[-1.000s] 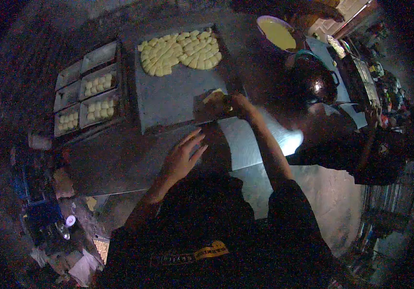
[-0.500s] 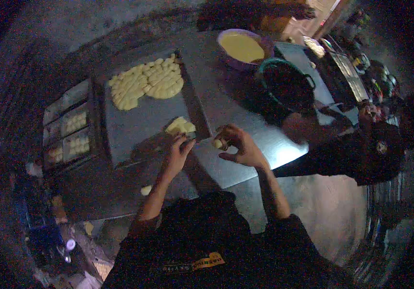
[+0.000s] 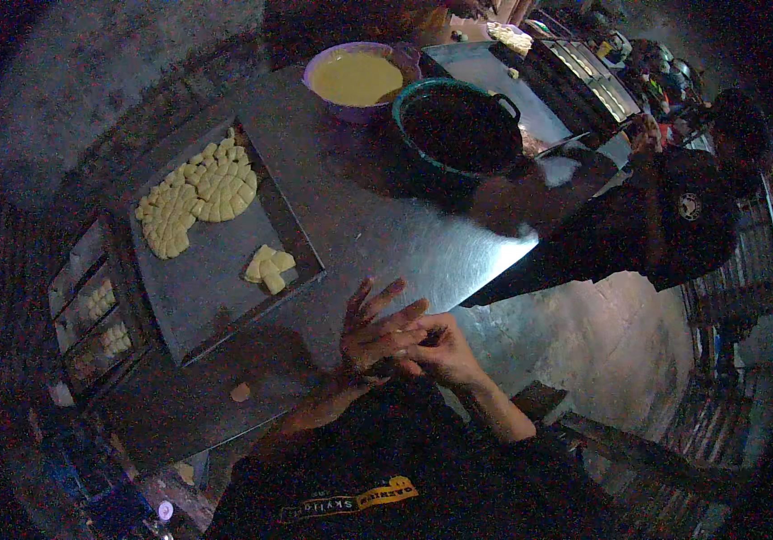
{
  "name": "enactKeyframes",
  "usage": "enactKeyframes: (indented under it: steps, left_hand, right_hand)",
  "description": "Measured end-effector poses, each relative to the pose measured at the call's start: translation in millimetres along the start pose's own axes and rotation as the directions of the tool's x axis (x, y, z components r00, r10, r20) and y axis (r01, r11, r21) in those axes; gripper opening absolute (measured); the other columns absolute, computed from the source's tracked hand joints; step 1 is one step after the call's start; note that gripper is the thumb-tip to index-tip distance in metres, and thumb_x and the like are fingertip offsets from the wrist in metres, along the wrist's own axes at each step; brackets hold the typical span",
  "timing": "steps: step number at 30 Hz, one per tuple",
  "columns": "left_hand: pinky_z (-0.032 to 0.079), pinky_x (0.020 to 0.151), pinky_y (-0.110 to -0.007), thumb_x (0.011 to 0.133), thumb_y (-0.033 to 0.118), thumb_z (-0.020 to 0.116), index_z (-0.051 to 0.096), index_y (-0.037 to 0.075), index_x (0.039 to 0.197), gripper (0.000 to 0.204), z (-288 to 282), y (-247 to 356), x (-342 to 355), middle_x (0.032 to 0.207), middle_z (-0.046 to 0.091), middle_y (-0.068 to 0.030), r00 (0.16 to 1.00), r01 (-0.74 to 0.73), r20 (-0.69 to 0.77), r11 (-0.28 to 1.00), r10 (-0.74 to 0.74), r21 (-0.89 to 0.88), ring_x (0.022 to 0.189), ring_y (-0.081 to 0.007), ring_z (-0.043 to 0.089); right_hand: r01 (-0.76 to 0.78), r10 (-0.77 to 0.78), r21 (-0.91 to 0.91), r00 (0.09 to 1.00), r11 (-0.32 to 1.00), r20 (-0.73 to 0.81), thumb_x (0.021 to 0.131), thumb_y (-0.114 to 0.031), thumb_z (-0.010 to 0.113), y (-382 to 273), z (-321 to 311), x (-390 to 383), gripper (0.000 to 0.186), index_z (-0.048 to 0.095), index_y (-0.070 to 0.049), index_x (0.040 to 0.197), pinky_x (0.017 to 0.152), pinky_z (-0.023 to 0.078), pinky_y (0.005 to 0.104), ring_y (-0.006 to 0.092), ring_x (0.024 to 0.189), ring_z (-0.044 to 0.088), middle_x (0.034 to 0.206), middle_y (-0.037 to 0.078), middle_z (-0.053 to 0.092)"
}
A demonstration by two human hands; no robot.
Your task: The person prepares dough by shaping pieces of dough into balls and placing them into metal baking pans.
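Note:
My left hand (image 3: 375, 337) is held up over the near side of the metal table with its fingers spread. My right hand (image 3: 445, 353) meets it, its fingers curled against the left palm; whatever lies between the two hands is hidden. To their left is a flat metal tray (image 3: 202, 301). A large patch of pale dough pieces (image 3: 224, 191), packed side by side, covers its far part. A smaller heap of dough pieces (image 3: 269, 268) lies nearer to me, by the tray's right edge.
A small lump (image 3: 240, 392) sits on the table before the tray. Farther left stands a tray of divided tins (image 3: 114, 360) with dough. At the back are a purple bowl (image 3: 359, 112) of yellow mixture and a dark teal-rimmed basin (image 3: 396, 112). Another person (image 3: 674, 211) works at the right.
My hands have come together, away from the tray; they were apart, the right holding a small dough ball and the left at the smaller dough heap. The view has shifted right.

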State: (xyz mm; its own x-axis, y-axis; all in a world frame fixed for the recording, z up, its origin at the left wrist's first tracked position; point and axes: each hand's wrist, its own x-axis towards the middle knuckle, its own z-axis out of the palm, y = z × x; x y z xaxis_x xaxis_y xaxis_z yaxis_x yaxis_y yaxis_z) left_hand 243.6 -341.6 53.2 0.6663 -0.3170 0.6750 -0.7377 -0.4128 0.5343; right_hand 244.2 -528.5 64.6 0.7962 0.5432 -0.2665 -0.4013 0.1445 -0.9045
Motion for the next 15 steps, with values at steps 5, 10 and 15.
enactKeyframes:
  steps: [5, 10, 15]
  left_hand:
    - [0.031, 0.115, -0.051, 0.093, 0.063, 0.050, 0.066, 0.012, 0.123, 0.061, 27, 10, -7, 0.144, 0.053, -0.0158, 0.965, 0.262, 0.060, 0.930, -0.256, -0.256, 0.138, -0.0374, 0.045]
    - [0.034, 0.113, -0.048, 0.091, 0.039, 0.070, 0.030, 0.009, 0.152, 0.079, 31, 16, 11, 0.159, 0.029, -0.0184, 0.849, 0.462, -0.006, 0.747, -0.528, -0.479, 0.142, -0.0367, 0.038]
    - [0.036, 0.110, -0.055, 0.090, 0.016, 0.074, 0.002, 0.017, 0.159, 0.100, 16, -1, -8, 0.164, 0.011, -0.0207, 0.596, 0.653, 0.097, 0.411, -0.797, -0.637, 0.141, -0.0401, 0.037]
  right_hand:
    - [-0.144, 0.085, 0.224, 0.964, 0.964, 0.252, 0.094, -0.020, 0.069, -16, 1, -6, 0.021, 0.072, -0.001, 0.100, 0.078, 0.050, 0.0271, 0.0118, 0.083, 0.066, 0.086, 0.002, 0.071]
    - [-0.071, 0.073, -0.016, 0.985, 0.997, 0.157, 0.096, -0.030, 0.066, -38, -21, 29, 0.029, 0.070, -0.002, 0.091, 0.063, 0.046, 0.0266, 0.0092, 0.076, 0.058, 0.087, 0.003, 0.068]
    - [0.283, -0.459, -0.640, 0.879, 0.714, -0.124, 0.099, -0.035, 0.058, -128, -97, 162, 0.036, 0.072, -0.002, 0.097, 0.074, 0.052, 0.0333, 0.0175, 0.078, 0.065, 0.086, 0.006, 0.071]
